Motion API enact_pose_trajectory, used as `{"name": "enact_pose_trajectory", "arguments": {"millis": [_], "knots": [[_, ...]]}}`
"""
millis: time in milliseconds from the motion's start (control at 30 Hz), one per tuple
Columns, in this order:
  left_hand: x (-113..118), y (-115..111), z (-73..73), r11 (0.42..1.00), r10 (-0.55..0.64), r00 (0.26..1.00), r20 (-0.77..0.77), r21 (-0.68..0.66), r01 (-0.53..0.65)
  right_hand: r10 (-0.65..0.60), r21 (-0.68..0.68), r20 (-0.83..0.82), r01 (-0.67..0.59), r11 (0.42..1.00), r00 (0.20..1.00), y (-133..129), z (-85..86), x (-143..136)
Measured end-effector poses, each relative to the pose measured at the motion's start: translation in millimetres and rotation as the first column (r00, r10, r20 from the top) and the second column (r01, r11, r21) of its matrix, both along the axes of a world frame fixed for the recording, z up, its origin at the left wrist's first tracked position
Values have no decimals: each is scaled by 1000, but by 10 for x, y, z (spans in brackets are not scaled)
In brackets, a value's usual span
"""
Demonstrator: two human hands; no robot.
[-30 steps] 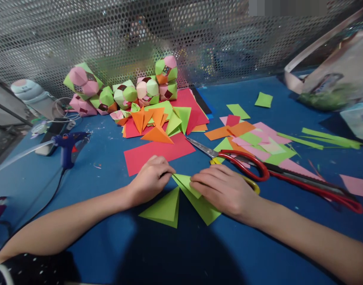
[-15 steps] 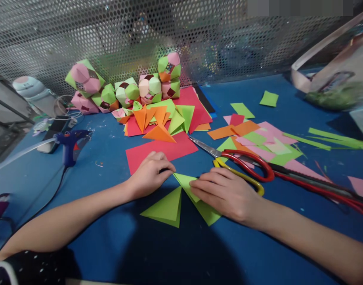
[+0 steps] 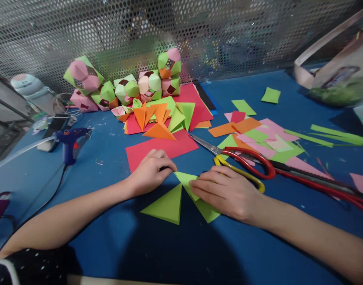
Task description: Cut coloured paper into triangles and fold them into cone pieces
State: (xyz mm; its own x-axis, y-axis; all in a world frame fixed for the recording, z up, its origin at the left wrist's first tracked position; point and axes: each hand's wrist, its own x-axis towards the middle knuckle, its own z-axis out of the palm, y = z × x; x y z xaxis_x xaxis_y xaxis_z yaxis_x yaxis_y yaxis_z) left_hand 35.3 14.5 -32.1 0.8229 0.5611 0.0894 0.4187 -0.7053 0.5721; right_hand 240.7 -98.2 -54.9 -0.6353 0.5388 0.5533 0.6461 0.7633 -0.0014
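My left hand (image 3: 153,170) pinches the pointed corner of a folded green sheet of paper (image 3: 186,180) between thumb and forefinger. Across the right part of that sheet lies my right hand (image 3: 226,192), its fingers flat and pressing the paper onto the table; it hides much of the sheet. Just below my left hand rests a separate green paper triangle (image 3: 166,204), folded and touched by neither hand. Beyond my left hand is a red paper rectangle (image 3: 181,145). Scissors (image 3: 243,158) with red and yellow handles lie past my right hand.
Folded orange pieces (image 3: 159,130) lie before paper balls (image 3: 150,85) at the mesh panel (image 3: 205,35). A blue glue gun (image 3: 70,144) with its cord stands left. Paper scraps (image 3: 267,136) and a long red-handled tool (image 3: 324,182) lie right, near a bag (image 3: 333,75).
Both hands stay in almost the same place on the green paper. The whole view has shifted very slightly; nothing has been picked up or let go.
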Motion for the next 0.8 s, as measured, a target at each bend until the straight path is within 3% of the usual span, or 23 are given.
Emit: {"name": "enact_pose_trajectory", "arguments": {"millis": [800], "knots": [[3,14,-12,1000,-7,1000,-16,9,7,49,-28,56,-48,998,997,8,-23,32]]}}
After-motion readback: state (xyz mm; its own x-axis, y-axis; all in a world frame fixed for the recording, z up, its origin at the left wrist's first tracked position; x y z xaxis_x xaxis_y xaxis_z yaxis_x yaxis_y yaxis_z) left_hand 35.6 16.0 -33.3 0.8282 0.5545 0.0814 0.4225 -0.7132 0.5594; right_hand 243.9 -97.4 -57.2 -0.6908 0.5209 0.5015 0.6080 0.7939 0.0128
